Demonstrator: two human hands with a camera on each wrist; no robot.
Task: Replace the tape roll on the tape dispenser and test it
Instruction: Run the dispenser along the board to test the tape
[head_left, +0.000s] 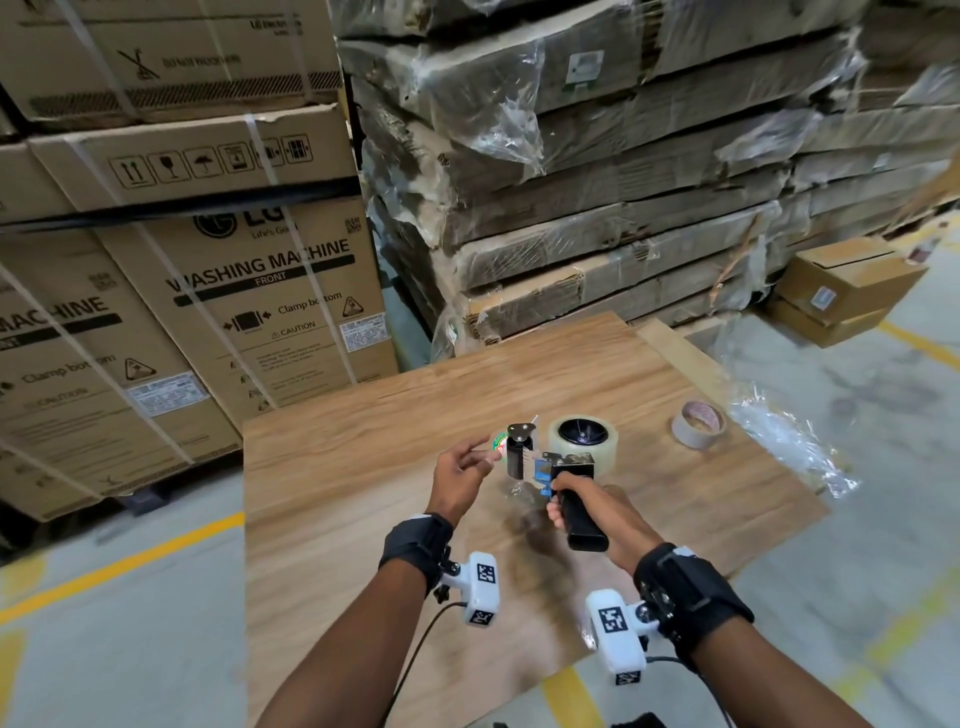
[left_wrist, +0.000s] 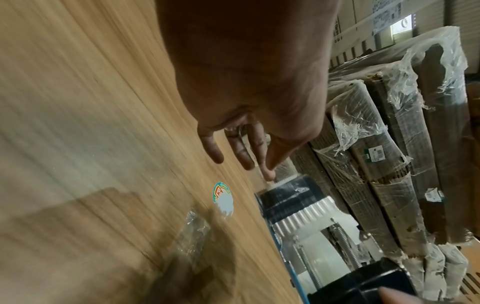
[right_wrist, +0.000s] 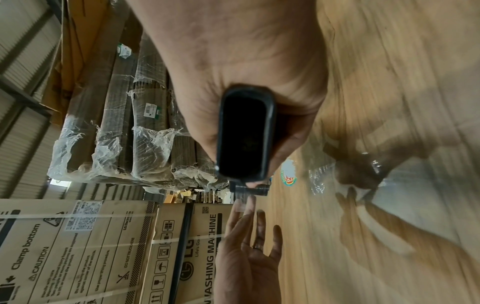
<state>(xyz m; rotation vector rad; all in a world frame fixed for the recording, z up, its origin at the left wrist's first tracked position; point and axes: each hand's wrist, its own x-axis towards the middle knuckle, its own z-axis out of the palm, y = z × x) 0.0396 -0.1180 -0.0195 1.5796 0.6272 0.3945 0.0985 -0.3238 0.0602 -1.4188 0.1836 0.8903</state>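
My right hand (head_left: 563, 506) grips the black handle (right_wrist: 244, 133) of the tape dispenser (head_left: 550, 465) and holds it just above the wooden table (head_left: 363, 467). A full clear tape roll (head_left: 583, 441) sits at the dispenser's far end, seemingly on its black hub. My left hand (head_left: 485, 452) is beside the black front roller (head_left: 519, 452). Its thumb and index finger pinch the clear tape end (left_wrist: 281, 171) at the serrated blade, while the other fingers (left_wrist: 215, 152) stay straight. A nearly used-up brownish roll (head_left: 698, 423) lies flat to the right.
A round coloured sticker (left_wrist: 223, 197) is stuck on the table under the left hand, with a crumpled clear wrapper (head_left: 519, 493) below the dispenser. Loose plastic film (head_left: 795, 441) hangs at the table's right edge. Stacked cartons (head_left: 234, 312) and wrapped cardboard bundles (head_left: 623, 208) stand close behind.
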